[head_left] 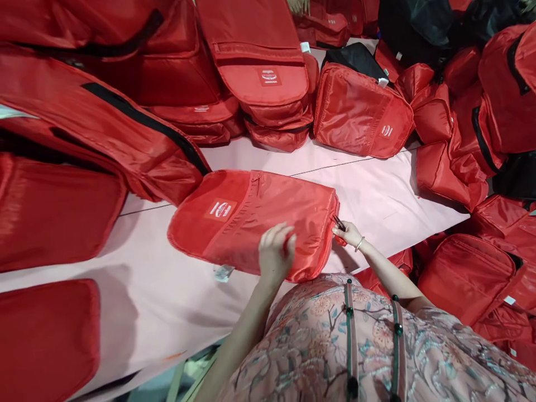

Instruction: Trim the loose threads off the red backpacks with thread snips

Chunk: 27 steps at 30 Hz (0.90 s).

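Observation:
A red bag with a white printed logo lies flat on the pale table cover in front of me. Over its near side is my left hand, fingers loosely curled and a little blurred. Red shows in the gap between thumb and fingers, and I see nothing gripped there. At the bag's right end, my right hand is closed around small dark thread snips, their dark blades at the bag's edge. Beside that hand hangs a bit of red fabric. A white tag sticks out from the bag's near edge.
Another red bag lies at the back, beside stacked red bags. Large red bags crowd the left. More are heaped at the right. The pale cloth covers the table. Part of another person's hand shows at the top.

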Each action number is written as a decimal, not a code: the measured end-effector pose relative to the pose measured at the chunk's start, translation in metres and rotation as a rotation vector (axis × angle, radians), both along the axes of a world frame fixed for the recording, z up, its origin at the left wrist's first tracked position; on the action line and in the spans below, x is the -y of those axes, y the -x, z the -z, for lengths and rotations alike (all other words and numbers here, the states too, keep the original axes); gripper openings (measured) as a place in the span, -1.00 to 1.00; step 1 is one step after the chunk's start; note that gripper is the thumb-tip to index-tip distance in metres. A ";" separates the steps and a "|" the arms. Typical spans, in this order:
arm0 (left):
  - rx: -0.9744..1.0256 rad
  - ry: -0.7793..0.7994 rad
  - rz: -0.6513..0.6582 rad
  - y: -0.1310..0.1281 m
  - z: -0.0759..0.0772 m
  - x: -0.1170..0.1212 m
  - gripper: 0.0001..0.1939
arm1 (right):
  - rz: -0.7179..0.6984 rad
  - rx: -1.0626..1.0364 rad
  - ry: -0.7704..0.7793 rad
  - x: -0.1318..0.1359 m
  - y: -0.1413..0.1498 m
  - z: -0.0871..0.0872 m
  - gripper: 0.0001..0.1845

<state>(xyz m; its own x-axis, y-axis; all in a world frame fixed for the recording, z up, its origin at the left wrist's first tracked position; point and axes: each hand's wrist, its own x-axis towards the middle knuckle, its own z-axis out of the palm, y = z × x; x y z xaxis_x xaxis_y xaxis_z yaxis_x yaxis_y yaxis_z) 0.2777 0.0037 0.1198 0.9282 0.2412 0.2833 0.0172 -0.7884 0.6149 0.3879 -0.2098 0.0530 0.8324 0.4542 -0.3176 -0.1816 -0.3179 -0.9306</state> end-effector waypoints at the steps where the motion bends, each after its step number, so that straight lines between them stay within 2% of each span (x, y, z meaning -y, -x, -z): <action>1: -0.005 -0.005 0.080 -0.004 -0.002 0.011 -0.72 | 0.014 -0.006 -0.018 -0.001 0.005 0.001 -0.49; 4: -0.091 -0.094 0.243 -0.017 0.000 0.036 -0.71 | 0.082 -0.038 -0.125 -0.004 0.015 0.004 -0.51; 7: -0.225 -0.258 0.240 -0.033 0.009 0.051 -0.66 | 0.121 -0.074 -0.181 -0.006 0.018 0.006 -0.50; 11: -0.274 -0.387 0.253 -0.050 0.012 0.062 -0.66 | 0.121 -0.084 -0.127 -0.007 0.016 0.008 -0.47; 16: -0.272 -0.434 0.294 -0.058 0.013 0.066 -0.73 | 0.062 -0.022 -0.017 -0.005 0.016 0.007 -0.54; 18: -0.261 -0.425 0.284 -0.058 0.017 0.066 -0.73 | 0.038 0.069 0.096 0.000 0.016 0.002 -0.59; 23: -0.218 -0.388 0.241 -0.055 0.027 0.066 -0.73 | -0.105 0.351 0.580 0.022 0.013 -0.026 -0.66; 27: -0.200 -0.376 0.244 -0.055 0.026 0.067 -0.72 | -0.265 0.537 0.784 0.028 0.012 -0.052 -0.67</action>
